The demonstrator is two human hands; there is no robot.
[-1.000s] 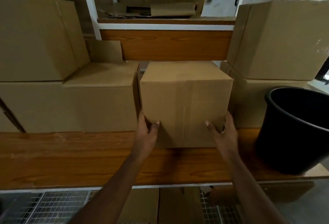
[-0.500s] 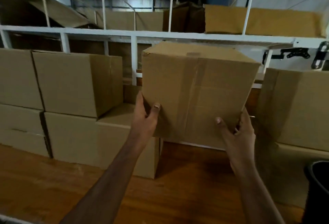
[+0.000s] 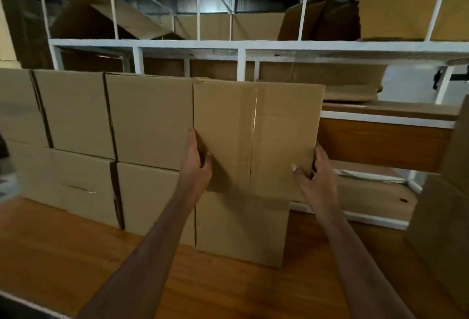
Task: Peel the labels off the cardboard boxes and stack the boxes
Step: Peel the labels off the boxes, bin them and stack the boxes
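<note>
I hold a plain brown cardboard box [image 3: 258,131] with a taped seam down its front, and no label shows on it. My left hand [image 3: 196,164] grips its lower left edge and my right hand [image 3: 313,174] grips its lower right corner. The box sits on or just above a lower box [image 3: 241,227] at the right end of a two-high stack of boxes [image 3: 106,141]. Its left side is flush against the neighbouring upper box [image 3: 149,121].
The stack stands on a wooden tabletop [image 3: 76,255]. More boxes [image 3: 446,192] rise at the right edge. Behind is a white metal rack [image 3: 228,44] holding flattened cardboard, with a wooden shelf board [image 3: 380,141] to the right of the held box.
I lifted the box off the tabletop, carried it up and to the left, and brought it onto the lower box at the stack's right end. The view turned left; the black bin left the frame.
</note>
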